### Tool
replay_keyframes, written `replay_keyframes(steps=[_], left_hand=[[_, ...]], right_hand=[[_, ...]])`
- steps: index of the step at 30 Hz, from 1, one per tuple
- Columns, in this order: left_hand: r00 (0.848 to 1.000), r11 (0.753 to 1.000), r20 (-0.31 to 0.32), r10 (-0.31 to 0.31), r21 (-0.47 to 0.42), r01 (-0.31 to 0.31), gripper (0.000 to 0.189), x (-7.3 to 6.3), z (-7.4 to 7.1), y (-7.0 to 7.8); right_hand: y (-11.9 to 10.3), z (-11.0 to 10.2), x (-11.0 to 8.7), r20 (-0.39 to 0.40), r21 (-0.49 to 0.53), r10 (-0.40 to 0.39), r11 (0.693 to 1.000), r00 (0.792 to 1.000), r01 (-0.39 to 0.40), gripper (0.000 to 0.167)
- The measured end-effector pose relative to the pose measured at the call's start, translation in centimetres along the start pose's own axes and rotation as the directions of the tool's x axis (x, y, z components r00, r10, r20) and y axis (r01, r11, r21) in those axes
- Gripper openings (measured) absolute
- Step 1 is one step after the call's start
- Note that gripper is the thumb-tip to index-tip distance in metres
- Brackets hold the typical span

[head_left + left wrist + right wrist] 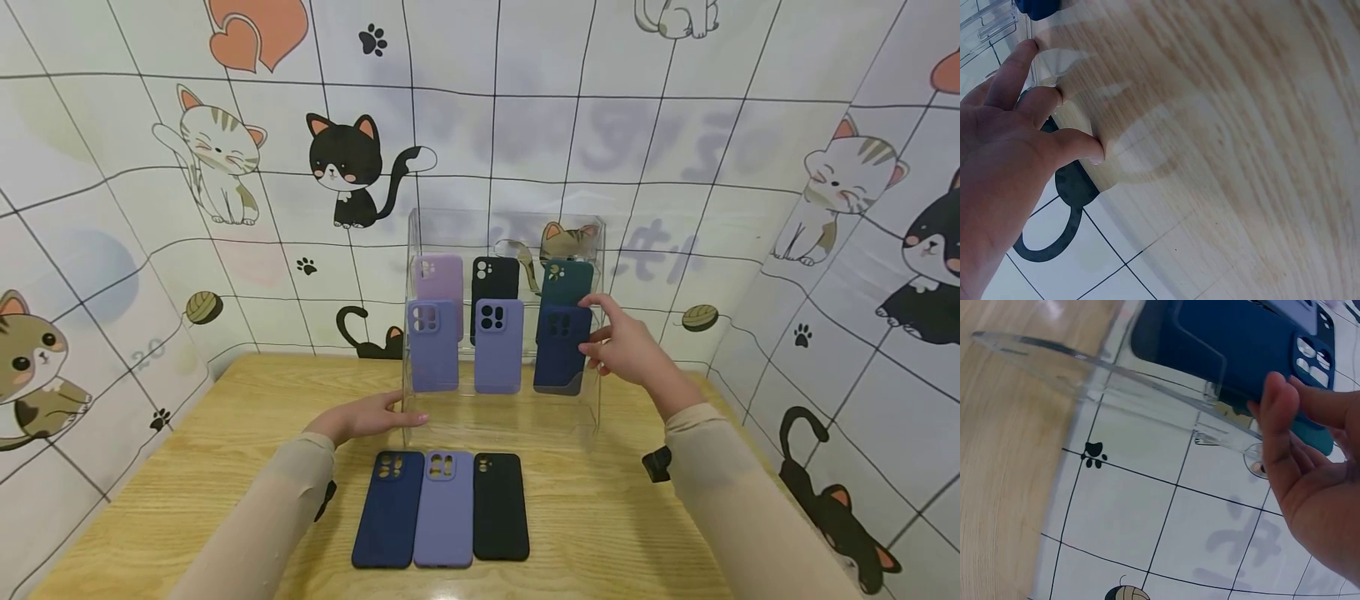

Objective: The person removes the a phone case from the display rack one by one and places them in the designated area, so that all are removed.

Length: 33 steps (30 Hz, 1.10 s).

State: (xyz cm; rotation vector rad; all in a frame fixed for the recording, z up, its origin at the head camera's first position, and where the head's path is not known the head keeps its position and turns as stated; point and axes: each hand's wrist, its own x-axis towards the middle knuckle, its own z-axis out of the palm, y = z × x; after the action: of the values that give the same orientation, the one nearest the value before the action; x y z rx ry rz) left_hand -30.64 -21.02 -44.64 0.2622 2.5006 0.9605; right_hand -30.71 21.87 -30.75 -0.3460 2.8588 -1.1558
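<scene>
A clear acrylic display stand [504, 427] holds phone cases in two tiers. At its front right is a navy phone case [558, 350], leaning slightly. My right hand [628, 343] pinches this case by its right edge, near the camera cutouts; the right wrist view shows thumb and fingers on its edge. Low on the stand's left side, my left hand [371, 417] grips the side panel, thumb in front. Beside the navy case on the front tier stand two lavender phone cases [498, 354]. Behind are a pink-purple case [438, 275], a black case [495, 271] and a dark green case [567, 283].
Three more cases lie flat on the wooden table [600, 517] before the stand: a navy one [388, 517], a lavender one [444, 517] and a black one [501, 512]. A cat-print wall covering [480, 133] rises close behind the stand and along both sides.
</scene>
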Motion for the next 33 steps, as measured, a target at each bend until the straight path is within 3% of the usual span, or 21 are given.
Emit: replay_keyframes(steps=[5, 12, 19, 33], left_hand=[[1.0, 1.0, -0.001, 0.001, -0.003, -0.001, 0.116, 0.1, 0.0, -0.1], [1.0, 1.0, -0.005, -0.006, 0.004, 0.006, 0.117, 0.1, 0.0, 0.1], [1.0, 1.0, -0.011, -0.013, -0.002, 0.013, 0.119, 0.1, 0.1, -0.1], [1.0, 1.0, -0.002, -0.012, -0.001, 0.012, 0.117, 0.0, 0.1, 0.1]], right_hand=[[0.6, 0.6, 0.3, -0.089, -0.043, -0.012, 0.999, 0.996, 0.008, 0.059], [1.1, 1.0, 0.3, -0.162, -0.06, -0.059, 0.997, 0.985, 0.049, 0.056], [0.9, 0.8, 0.1, -0.19, -0.019, -0.071, 0.997, 0.979, 0.069, 0.055], [0.3, -0.1, -0.1, -0.221, -0.05, -0.092, 0.995, 0.971, 0.083, 0.056]])
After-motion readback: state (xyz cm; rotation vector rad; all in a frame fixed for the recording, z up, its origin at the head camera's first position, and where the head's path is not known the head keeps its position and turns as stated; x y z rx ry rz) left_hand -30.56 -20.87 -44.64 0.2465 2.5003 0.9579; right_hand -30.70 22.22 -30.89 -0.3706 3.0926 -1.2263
